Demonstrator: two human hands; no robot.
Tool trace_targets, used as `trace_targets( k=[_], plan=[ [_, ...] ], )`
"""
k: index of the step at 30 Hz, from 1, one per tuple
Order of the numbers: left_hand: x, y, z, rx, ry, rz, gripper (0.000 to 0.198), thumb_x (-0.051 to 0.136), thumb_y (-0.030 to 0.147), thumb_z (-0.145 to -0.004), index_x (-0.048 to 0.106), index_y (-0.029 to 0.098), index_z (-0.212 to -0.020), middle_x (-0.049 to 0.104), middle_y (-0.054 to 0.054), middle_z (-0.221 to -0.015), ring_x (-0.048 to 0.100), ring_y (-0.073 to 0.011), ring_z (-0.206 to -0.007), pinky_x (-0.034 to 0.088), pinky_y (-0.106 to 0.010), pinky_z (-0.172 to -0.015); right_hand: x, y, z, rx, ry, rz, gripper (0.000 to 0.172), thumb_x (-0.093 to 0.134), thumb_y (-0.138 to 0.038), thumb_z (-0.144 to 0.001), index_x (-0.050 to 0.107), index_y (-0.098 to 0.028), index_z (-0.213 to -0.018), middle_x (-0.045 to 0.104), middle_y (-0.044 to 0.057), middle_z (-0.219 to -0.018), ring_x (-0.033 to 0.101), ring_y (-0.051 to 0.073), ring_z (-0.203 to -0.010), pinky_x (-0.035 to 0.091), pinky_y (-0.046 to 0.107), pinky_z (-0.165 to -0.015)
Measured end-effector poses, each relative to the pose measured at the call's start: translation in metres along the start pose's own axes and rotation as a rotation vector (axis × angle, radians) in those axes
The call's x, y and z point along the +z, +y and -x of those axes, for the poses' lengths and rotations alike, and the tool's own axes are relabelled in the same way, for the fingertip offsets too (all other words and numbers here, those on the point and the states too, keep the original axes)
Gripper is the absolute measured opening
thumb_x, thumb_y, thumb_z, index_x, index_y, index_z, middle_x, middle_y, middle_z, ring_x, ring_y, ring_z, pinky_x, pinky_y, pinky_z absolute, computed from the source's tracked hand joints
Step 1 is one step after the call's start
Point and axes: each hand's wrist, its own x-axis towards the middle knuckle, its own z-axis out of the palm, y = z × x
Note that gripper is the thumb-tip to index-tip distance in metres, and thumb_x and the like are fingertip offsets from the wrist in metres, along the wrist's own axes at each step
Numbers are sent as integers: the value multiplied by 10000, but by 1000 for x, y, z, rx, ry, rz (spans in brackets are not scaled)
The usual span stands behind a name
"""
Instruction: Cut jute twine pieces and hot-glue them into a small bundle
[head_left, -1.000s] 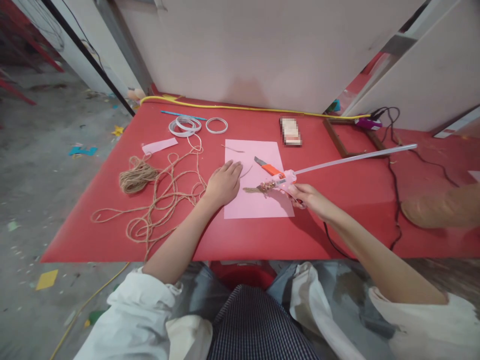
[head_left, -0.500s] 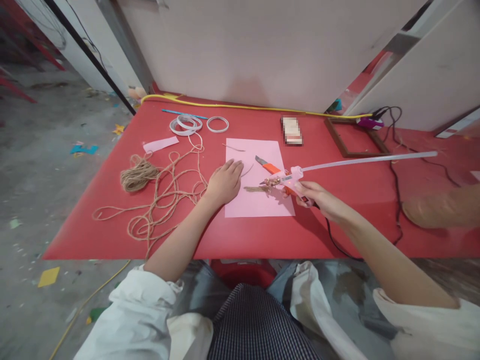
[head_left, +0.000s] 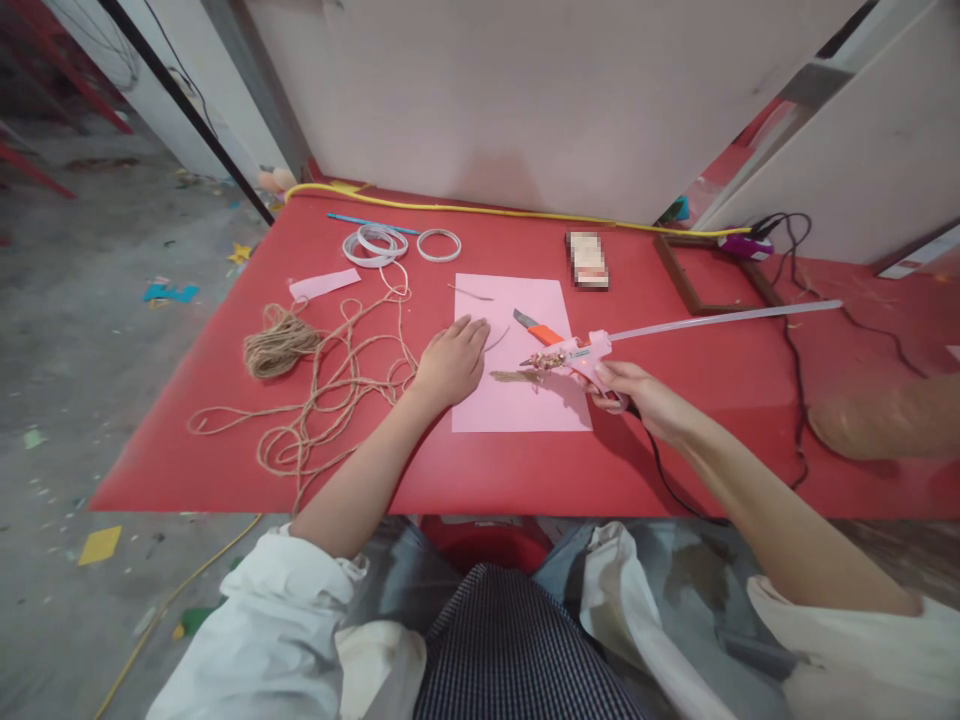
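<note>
Pink glue gun (head_left: 589, 350): grip hidden by right hand (head_left: 645, 395) fingers (head_left: 615, 378) curled round; left hand (head_left: 450, 365) fingers (head_left: 471, 335) spread on paper (head_left: 525, 405).

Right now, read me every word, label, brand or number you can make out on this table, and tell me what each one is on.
Nothing can be read.
The small block on the red table is pixelated, so any text on it is unreadable.
Any marks on the pink glue gun are too small to read.
</note>
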Motion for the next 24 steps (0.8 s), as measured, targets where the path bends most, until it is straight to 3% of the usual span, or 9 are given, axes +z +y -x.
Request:
trace_targets(
  k=[10,24],
  plan=[
    [0,0,0,-5,-2,12,520,337,215,-996,471,133,-1491,488,-106,-1567,368,-266,-1498,382,-461,-1205,1,-2,0,19,-38,71,587,734,-747,-673,530,-197,-702,414,-25,-650,259,72,-517,131,277,-503],
    [-1,0,1,0,-4,5,516,333,217,-997,472,120,-1483,492,-102,-1564,375,-272,-1492,368,-447,-1214,4,-2,-5,30,-22,109,634,731,-790,-643,564,-183,-713,414,-24,-636,270,69,-510,134,269,-499]
  ],
)
